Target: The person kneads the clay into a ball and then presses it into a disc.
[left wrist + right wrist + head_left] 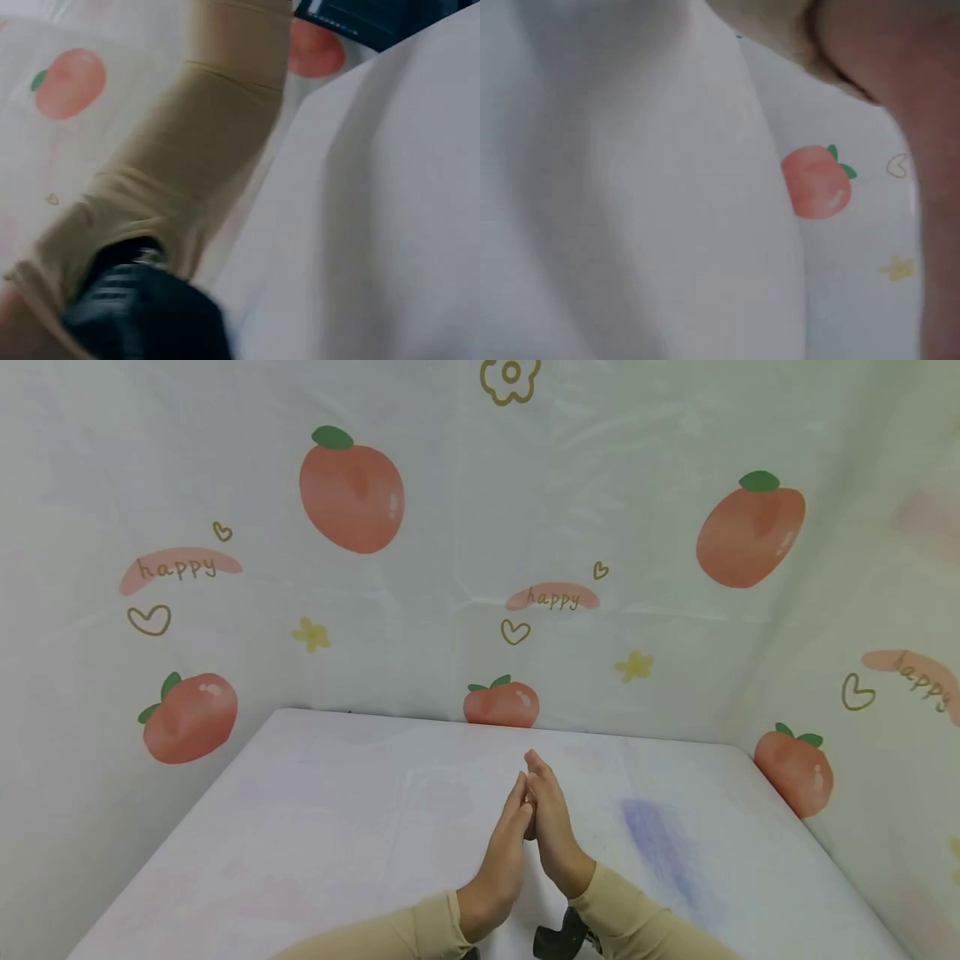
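In the head view my left hand point(497, 858) and right hand point(555, 831) meet above the white table point(315, 843), palms facing. Their fingers are straight and point away from me, touching near the tips. Lower down, the heels of the hands stand apart, leaving a narrow wedge between them. No object shows in either hand; the inner palms are mostly hidden. In the right wrist view a bare wrist and hand point(941, 150) fill the right edge, blurred. A beige sleeve point(202, 142) crosses the left wrist view, with a dark device point(150, 315) at its cuff.
A black device point(562, 937) shows below the right cuff. Behind the table's far edge hangs a white curtain point(420, 527) printed with peaches, hearts and "happy". A purple smudge point(660, 843) marks the tabletop on the right. A dark box-like thing point(367, 19) stands at the left wrist view's top.
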Available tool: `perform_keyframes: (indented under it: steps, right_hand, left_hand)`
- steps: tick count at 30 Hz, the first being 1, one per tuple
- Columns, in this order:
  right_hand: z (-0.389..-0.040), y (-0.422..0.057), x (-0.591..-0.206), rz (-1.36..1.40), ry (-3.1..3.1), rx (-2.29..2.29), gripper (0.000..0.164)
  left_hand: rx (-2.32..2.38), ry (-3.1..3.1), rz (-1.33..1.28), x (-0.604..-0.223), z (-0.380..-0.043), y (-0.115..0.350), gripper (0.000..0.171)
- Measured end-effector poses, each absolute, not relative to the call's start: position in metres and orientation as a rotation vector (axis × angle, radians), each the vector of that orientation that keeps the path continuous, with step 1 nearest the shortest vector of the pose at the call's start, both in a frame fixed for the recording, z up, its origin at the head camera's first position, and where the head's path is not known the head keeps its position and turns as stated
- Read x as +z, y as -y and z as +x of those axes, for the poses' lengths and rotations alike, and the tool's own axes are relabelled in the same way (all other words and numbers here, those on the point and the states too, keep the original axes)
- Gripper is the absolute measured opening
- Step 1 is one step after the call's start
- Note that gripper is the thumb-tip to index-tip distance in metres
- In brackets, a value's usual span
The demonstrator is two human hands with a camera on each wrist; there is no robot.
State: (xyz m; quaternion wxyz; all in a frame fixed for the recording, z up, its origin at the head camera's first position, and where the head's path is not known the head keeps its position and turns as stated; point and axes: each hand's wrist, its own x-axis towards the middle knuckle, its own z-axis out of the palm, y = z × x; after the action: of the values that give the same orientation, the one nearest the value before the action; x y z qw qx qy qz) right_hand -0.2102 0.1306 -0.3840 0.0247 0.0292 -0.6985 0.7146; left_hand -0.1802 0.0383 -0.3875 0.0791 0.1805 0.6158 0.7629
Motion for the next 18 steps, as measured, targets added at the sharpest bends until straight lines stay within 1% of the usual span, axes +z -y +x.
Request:
perform_keyframes:
  steps: [5, 10, 14, 18]
  right_hand:
    - [-0.201, -0.128, -0.394, 0.112, 2.178, 2.243, 0.055]
    - [-0.184, -0.124, -0.394, 0.307, 2.196, 2.269, 0.058]
    - [-0.173, -0.121, -0.386, 0.403, 2.223, 2.254, 0.06]
    - [-0.171, -0.122, -0.374, 0.427, 2.195, 2.273, 0.061]
  left_hand:
    - [2.356, -1.866, 0.438, -0.376, -0.189, -0.031, 0.053]
    - [2.4, -1.877, 0.325, -0.372, -0.213, -0.025, 0.056]
    - [2.387, -1.907, 0.232, -0.378, -0.228, -0.022, 0.059]
    - [2.315, -1.929, 0.207, -0.392, -0.229, -0.025, 0.059]
